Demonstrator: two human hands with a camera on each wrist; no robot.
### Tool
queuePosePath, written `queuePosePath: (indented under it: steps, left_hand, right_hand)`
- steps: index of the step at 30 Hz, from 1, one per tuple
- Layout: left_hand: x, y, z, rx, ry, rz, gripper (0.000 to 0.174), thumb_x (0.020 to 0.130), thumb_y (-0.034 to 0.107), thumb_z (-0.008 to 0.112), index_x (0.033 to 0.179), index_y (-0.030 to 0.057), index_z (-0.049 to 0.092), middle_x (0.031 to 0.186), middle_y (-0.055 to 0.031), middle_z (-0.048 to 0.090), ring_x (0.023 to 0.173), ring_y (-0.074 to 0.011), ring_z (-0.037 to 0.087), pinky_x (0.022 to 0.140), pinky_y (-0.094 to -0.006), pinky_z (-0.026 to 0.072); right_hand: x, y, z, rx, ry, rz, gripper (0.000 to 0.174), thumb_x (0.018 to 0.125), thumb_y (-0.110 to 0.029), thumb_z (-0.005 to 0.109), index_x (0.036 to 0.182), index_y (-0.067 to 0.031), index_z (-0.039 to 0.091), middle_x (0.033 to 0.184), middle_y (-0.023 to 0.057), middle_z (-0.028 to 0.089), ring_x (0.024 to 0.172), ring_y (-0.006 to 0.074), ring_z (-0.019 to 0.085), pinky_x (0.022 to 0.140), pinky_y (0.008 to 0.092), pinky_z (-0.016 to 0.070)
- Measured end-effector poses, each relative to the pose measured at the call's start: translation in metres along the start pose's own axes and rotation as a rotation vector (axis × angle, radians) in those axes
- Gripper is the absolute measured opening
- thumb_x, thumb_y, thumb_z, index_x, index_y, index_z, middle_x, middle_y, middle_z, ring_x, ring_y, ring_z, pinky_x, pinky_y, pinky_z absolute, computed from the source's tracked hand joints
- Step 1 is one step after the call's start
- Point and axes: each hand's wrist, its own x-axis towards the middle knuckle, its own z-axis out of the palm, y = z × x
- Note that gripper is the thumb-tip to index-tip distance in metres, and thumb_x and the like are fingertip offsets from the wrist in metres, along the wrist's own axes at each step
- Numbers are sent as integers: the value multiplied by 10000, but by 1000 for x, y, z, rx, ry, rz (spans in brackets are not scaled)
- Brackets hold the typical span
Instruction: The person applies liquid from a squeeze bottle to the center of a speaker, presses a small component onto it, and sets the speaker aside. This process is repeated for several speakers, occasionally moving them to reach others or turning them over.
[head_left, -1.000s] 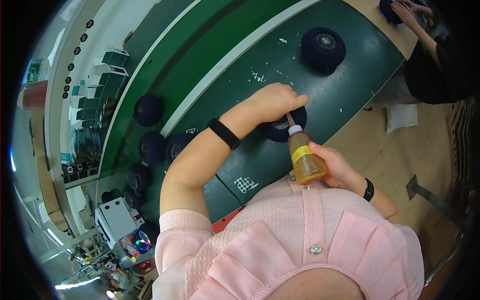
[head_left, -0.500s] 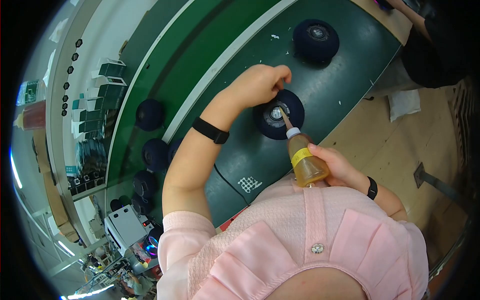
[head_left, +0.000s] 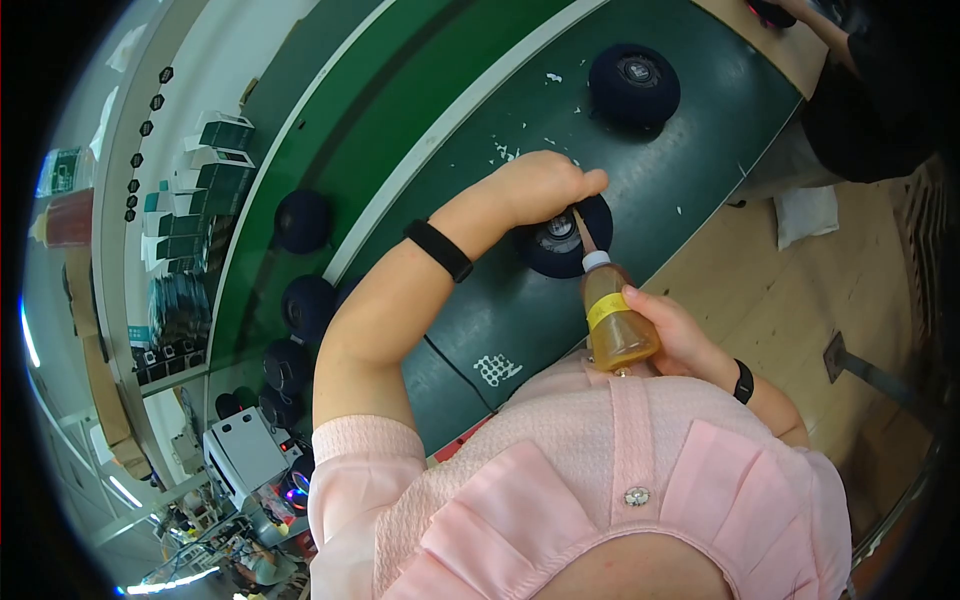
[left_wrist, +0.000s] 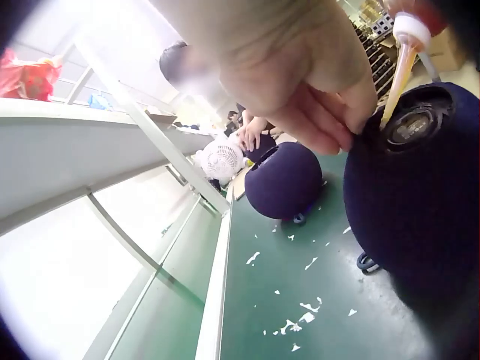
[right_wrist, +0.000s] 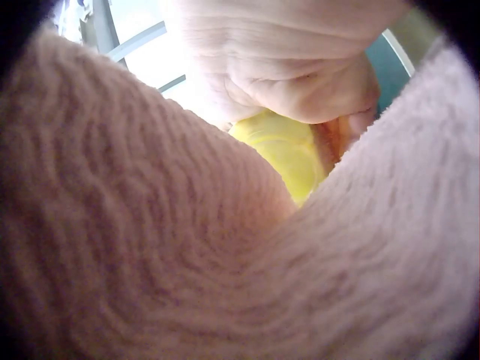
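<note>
A round navy fabric-covered speaker (head_left: 545, 256) sits on the green bench, its recessed badge facing up. My left hand (head_left: 550, 188) is at its far rim, fingers curled; in the left wrist view the fingertips meet the edge of the speaker (left_wrist: 412, 195). My right hand (head_left: 672, 328) grips a squeeze bottle (head_left: 625, 342) of amber liquid with a yellow band. Its long tapered nozzle (left_wrist: 401, 75) points down into the ring around the badge. The right wrist view shows the yellow band (right_wrist: 281, 150) under the palm, mostly covered by pink cloth.
Another speaker (head_left: 634, 85) stands farther along the bench. Several more (head_left: 301, 221) line the green strip at left, near a white machine (head_left: 245, 450). White scraps (left_wrist: 300, 319) lie on the bench, and a black cable (head_left: 455, 368) crosses it. Another person (head_left: 865, 110) is at the upper right.
My left hand lifted off the speaker toward the far side, uncovering the badge, then came back down to the rim. The bottle stays in my right hand, nozzle at the ring.
</note>
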Motion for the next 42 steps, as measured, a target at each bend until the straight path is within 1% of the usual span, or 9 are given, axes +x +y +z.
queuePosePath:
  steps: [2, 3, 5, 6, 9, 15, 20, 23, 42]
  left_hand:
    - [-1, -8, 3, -218, 99, -77, 269, 668, -7, 602, 890, 65, 468, 671, -121, 595, 669, -311, 605, 592, -383, 477]
    - [-2, -10, 1, -215, 102, -77, 269, 668, -7, 602, 890, 65, 468, 671, -121, 595, 669, -311, 605, 592, -383, 477]
    - [-6, -16, -3, -551, 163, -265, 330, 633, -48, 605, 872, 59, 405, 671, -94, 591, 682, -236, 629, 608, -322, 485]
    - [-8, -18, -3, -550, 167, -264, 330, 633, -48, 605, 872, 59, 405, 671, -94, 591, 682, -236, 629, 608, -322, 485]
    - [-13, -27, 2, -764, 157, -390, 378, 627, -61, 610, 844, 66, 328, 687, -82, 574, 712, -151, 628, 611, -263, 474]
    - [-25, -28, 8, -911, 181, -570, 395, 633, -57, 626, 853, 66, 322, 711, -95, 597, 727, -155, 626, 614, -259, 473]
    - [-32, -25, 14, -926, 220, -601, 404, 634, -58, 636, 854, 67, 321, 724, -104, 607, 731, -149, 621, 626, -259, 478]
    - [-33, -23, 16, -929, 249, -585, 405, 636, -59, 637, 852, 68, 319, 724, -102, 607, 730, -146, 618, 633, -259, 479]
    - [-35, -19, 19, -911, 271, -648, 389, 640, -64, 628, 858, 61, 332, 718, -100, 609, 731, -143, 623, 608, -238, 469]
  right_hand:
    - [0, 0, 1, 3, 0, -9, 378, 918, -320, 475, 1056, 27, 531, 944, 113, 606, 840, 174, 604, 757, 314, 489]
    - [1, 0, 0, 3, 1, -14, 379, 918, -321, 476, 1054, 27, 533, 944, 113, 607, 840, 174, 605, 759, 314, 489]
    - [2, -1, -1, 0, 2, -24, 380, 917, -323, 477, 1052, 28, 534, 944, 113, 608, 839, 174, 606, 761, 314, 489]
    - [2, -1, 0, 2, 1, -30, 382, 917, -325, 477, 1051, 28, 535, 946, 113, 608, 841, 173, 606, 762, 315, 488]
    - [3, 0, 2, 7, 0, -35, 385, 918, -328, 477, 1049, 29, 538, 950, 113, 608, 843, 173, 606, 765, 315, 488]
    - [7, -2, 4, -34, -35, -12, 382, 920, -324, 482, 1043, 33, 542, 948, 109, 609, 842, 169, 604, 761, 310, 485]
    - [13, -4, 9, -59, -35, 11, 358, 926, -296, 480, 1041, 36, 544, 943, 101, 610, 833, 161, 603, 754, 302, 482]
    - [20, -1, 6, -118, -58, 24, 378, 944, -300, 438, 1084, 43, 514, 986, 124, 596, 862, 170, 599, 778, 315, 481]
    - [22, -3, 5, 79, -61, 18, 329, 940, -278, 456, 1041, 22, 547, 958, 101, 605, 849, 165, 593, 780, 310, 475]
